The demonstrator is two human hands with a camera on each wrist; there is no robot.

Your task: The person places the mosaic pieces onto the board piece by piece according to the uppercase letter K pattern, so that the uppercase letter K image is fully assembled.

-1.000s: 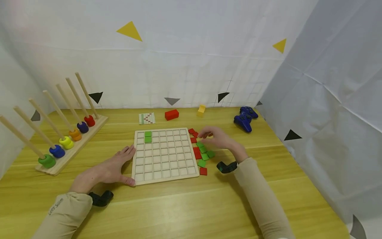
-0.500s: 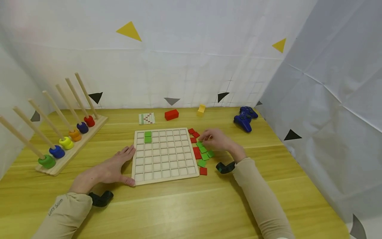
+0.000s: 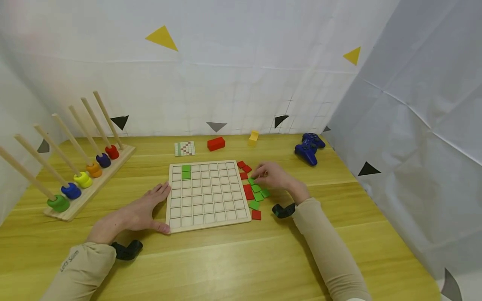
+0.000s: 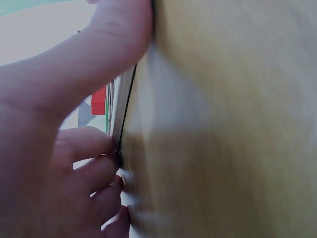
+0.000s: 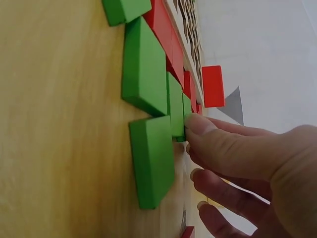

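Observation:
My left hand (image 3: 144, 211) lies spread at the left edge of a wooden grid board (image 3: 211, 226), thumb at its near corner and fingertips farther up the side. In the left wrist view, the thumb (image 4: 111, 42) and fingers (image 4: 94, 173) sit against the board's rim. Two green square tiles (image 3: 186, 172) fill cells near the board's top left. Right of the board, my right hand (image 3: 275, 175) bends over a pile of loose tiles. Its thumb and index finger pinch the edge of a green tile (image 5: 187, 106), index tip partly hidden behind the thumb.
Several red tiles (image 3: 248, 192) lie among the green ones along the board's right edge. Behind stand a printed pattern card (image 3: 184, 149), a red block (image 3: 216, 144) and a yellow block (image 3: 253, 138). A blue game controller (image 3: 308, 149) is back right, a peg rack (image 3: 94, 184) left.
My right hand has dipped slightly toward the green tiles, with thumb and index finger closing at one of them. The left hand and the board stay where they were.

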